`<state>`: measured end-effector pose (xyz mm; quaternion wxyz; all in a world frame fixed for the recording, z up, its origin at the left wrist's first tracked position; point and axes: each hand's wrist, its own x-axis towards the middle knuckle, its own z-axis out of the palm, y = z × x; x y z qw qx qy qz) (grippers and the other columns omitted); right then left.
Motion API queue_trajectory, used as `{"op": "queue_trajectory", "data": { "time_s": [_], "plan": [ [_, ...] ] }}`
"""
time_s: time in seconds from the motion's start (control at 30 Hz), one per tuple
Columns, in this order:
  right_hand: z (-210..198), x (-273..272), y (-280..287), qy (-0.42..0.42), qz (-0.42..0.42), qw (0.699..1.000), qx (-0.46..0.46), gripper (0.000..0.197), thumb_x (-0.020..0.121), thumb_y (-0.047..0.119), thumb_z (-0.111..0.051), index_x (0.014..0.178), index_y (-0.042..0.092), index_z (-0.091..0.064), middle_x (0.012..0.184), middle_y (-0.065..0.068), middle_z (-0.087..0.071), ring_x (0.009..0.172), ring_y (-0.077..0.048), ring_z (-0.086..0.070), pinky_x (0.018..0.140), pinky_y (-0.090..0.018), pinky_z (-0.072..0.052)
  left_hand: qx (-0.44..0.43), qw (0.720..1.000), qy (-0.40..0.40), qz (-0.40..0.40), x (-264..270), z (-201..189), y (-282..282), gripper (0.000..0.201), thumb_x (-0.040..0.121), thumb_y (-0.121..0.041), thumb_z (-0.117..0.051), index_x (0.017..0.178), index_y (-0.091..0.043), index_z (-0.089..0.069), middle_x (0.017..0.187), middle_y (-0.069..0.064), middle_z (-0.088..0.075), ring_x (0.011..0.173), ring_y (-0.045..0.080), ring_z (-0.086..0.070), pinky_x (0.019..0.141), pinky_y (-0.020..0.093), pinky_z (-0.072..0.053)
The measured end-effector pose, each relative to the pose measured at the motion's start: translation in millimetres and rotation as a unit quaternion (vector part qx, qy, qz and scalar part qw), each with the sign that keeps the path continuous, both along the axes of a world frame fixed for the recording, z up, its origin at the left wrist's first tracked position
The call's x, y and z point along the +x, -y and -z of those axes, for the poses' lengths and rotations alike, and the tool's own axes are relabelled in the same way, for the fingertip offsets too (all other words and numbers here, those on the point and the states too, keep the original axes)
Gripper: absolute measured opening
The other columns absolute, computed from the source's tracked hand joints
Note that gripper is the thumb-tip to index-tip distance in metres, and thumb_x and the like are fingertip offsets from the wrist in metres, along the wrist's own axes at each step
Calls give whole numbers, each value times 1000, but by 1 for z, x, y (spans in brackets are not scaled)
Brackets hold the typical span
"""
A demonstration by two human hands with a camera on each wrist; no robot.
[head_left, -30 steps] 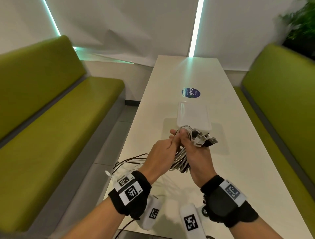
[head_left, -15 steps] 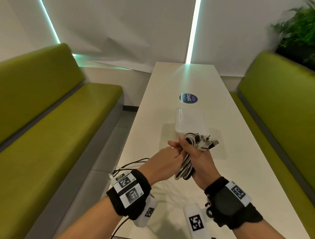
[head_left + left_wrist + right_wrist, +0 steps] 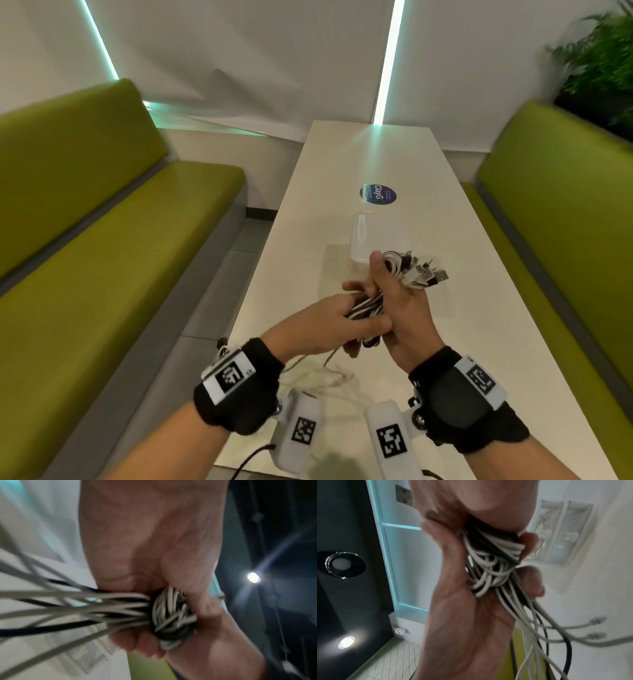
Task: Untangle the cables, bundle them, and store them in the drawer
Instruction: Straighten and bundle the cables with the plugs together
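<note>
A bundle of white and black cables [image 3: 368, 303] is held above the white table [image 3: 479, 342] by both hands. My right hand [image 3: 390, 291] grips its upper part, and the plug ends [image 3: 423, 274] fan out past the fingers. My left hand [image 3: 352, 320] wraps the lower part, thumb across the strands. In the left wrist view a winding of cable [image 3: 171, 615] circles the bundle between the two hands. The right wrist view shows the same coil [image 3: 493, 563], with loose tails [image 3: 539, 628] hanging below. A white drawer box [image 3: 376, 233] sits just beyond the hands.
Loose white cable [image 3: 325, 373] trails onto the table under my left wrist. A round blue sticker [image 3: 378, 194] lies beyond the box. Green benches [image 3: 120, 274] [image 3: 565, 240] flank the table. A plant [image 3: 603, 68] stands at the far right.
My left hand has slid from the top of the bundle down to its lower part. The loose strands at the table's left edge have been drawn in under my wrist.
</note>
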<state>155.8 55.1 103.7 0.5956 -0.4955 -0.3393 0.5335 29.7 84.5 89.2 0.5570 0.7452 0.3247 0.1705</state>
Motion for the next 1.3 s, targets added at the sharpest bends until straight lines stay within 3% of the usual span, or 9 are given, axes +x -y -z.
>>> {"op": "queue_trajectory", "data": {
  "time_s": [0.1,0.23,0.47,0.57,0.67,0.8,1.07,1.2,1.3],
  "plan": [
    [4,0,6,51,-45,998,-1,41,83,49,-62,85,8,-61,93,-9,-74,70,-38,-69,51,-38,-50,10,998,-44,37,-6,-3,-1,20,94,-34,-61,92,-14,-60,79,9,-59,66,15,-52,64,33,-48],
    [7,4,7,85,-66,994,32,27,83,37,-68,99,16,-73,107,-2,-73,107,-15,-66,91,-37,-50,100,989,-106,-24,2,6,8,16,89,-31,-61,91,-15,-58,75,4,-61,62,13,-51,63,35,-46],
    [2,30,5,-70,-307,949,16,84,72,39,-81,142,24,-38,137,-6,-58,129,-20,-52,108,-36,-40,65,997,-47,8,0,4,9,21,89,-19,-59,73,-29,-50,66,-1,-52,59,10,-44,59,29,-39],
    [3,28,5,-40,-313,949,16,59,74,36,-80,118,6,-57,135,-10,-59,130,-20,-51,105,-36,-45,58,996,-65,29,-3,5,6,15,90,-18,-59,76,-23,-54,71,2,-57,66,11,-50,67,35,-45],
    [4,19,4,-20,-255,967,-10,25,76,31,-76,85,10,-65,122,-11,-67,120,-21,-60,98,-41,-49,43,997,-63,22,-2,8,2,13,90,-21,-60,80,-13,-59,74,2,-60,71,11,-55,74,38,-49],
    [6,12,0,-3,-161,987,-14,65,59,47,-83,101,-1,-68,108,-12,-73,109,-17,-67,93,-35,-54,82,994,-66,-29,1,14,3,24,89,-35,-63,91,-10,-63,81,7,-67,75,20,-63,75,40,-52],
    [6,3,1,-20,-49,999,11,33,82,35,-65,99,6,-67,100,-13,-74,105,-18,-68,89,-38,-49,361,919,-102,-122,2,41,12,53,93,-66,-32,113,-19,-46,94,-7,-64,76,11,-54,73,30,-40],
    [12,0,2,-59,-36,998,8,37,84,38,-60,104,7,-62,99,-14,-74,99,-24,-70,72,-34,-53,308,935,-130,-115,-6,53,8,69,83,-81,-13,100,-22,-45,74,-12,-55,62,8,-46,63,33,-36],
    [9,-5,3,-137,-38,990,-7,27,85,37,-59,85,10,-57,65,-8,-65,77,-24,-72,62,-34,-55,241,962,-96,-88,-12,53,3,79,74,-89,-11,104,-28,-50,70,-12,-56,64,8,-51,63,30,-40]
  ]
}}
